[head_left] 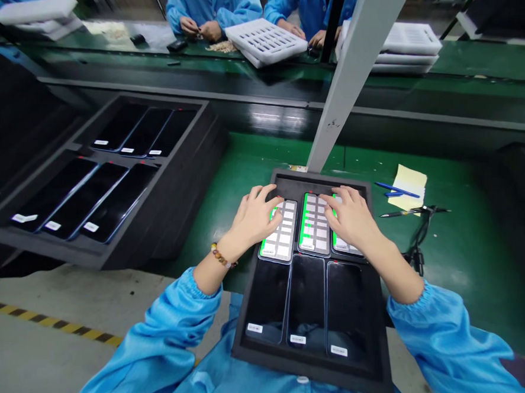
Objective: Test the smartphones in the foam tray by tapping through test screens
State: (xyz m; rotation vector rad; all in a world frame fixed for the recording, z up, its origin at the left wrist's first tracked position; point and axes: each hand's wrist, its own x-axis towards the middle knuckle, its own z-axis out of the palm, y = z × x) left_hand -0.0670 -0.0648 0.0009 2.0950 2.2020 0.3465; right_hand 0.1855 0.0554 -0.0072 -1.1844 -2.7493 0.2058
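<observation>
A black foam tray (314,371) lies in front of me, partly over the table edge, holding two rows of smartphones. In its far row the screens are lit with grey and white blocks and a green strip. My left hand (256,214) is over the lit left smartphone (285,236), fingers spread at its upper edge. Above the lit right smartphone (342,247) is my right hand (350,217), fingers apart, with fingertips reaching the lit middle smartphone (315,223). Whether the fingertips press the glass I cannot tell. Several dark smartphones (308,300) with white labels fill the near row.
Left of me, stacked black foam trays (154,213) carry more dark phones. A grey post (352,77) rises just beyond my tray. Pens (398,190), a yellow note (410,176) and a black cable (420,236) lie right. Across the line, co-workers sit by white trays (267,39).
</observation>
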